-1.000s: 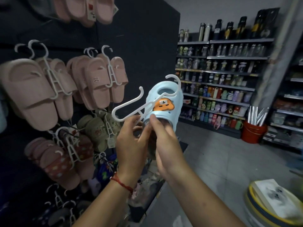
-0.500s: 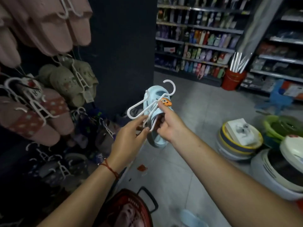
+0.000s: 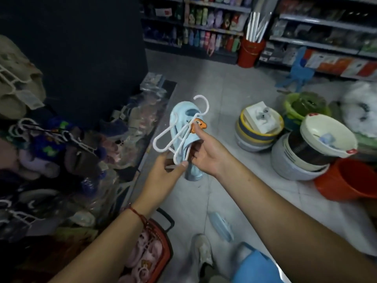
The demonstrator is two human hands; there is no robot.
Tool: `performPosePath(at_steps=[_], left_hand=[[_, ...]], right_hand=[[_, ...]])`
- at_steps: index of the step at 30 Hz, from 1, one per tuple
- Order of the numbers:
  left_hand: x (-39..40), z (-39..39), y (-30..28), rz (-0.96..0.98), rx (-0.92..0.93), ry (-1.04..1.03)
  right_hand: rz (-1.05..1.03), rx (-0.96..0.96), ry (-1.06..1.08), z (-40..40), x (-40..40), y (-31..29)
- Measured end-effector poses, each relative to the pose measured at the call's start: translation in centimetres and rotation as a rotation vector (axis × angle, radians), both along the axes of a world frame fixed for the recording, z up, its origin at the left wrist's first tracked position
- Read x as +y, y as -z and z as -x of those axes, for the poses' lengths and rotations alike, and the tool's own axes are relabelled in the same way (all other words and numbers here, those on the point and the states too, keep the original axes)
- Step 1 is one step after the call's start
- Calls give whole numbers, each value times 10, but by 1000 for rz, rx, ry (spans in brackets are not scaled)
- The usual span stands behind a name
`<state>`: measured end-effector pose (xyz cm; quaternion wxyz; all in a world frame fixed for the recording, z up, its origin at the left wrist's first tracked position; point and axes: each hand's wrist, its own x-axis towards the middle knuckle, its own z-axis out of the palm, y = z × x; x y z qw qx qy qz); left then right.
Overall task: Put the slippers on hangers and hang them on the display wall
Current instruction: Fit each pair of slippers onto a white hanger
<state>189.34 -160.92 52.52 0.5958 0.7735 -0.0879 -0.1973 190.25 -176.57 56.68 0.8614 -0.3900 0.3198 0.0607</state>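
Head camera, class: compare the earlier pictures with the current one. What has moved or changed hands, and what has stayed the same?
The view has tipped down from the display wall to the floor, and the hands have lowered the blue slipper with it. A second blue slipper on the floor and a red basket have come into sight. Unchanged: the left hand pinches the white hanger, and the right hand holds the slipper.

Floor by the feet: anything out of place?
Yes. A lone light blue slipper lies on the floor tiles near the person's shoe, while its apparent match is up in both hands with the white hanger.
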Motion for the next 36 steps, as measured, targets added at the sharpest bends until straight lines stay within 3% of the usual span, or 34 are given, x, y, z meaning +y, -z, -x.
performPosePath(at_steps=[3,7,14,25,31,36], left_hand=[[-45,6,8,-12,-16,33],[-98,21,42,-101,35,223],[-177,47,142,-411,240,471],[-275,44,314,-679,379,730],[-324,46,468,-874,238,1026],[-354,52,600,-1030,-30,1297]], right_hand=[[40,-7,51,20,-40,12],[113,23,144,54,-104,42],[273,240,246,130,-215,134],[364,545,434,222,-303,289],[341,619,554,250,-319,412],[286,626,625,259,-311,511]])
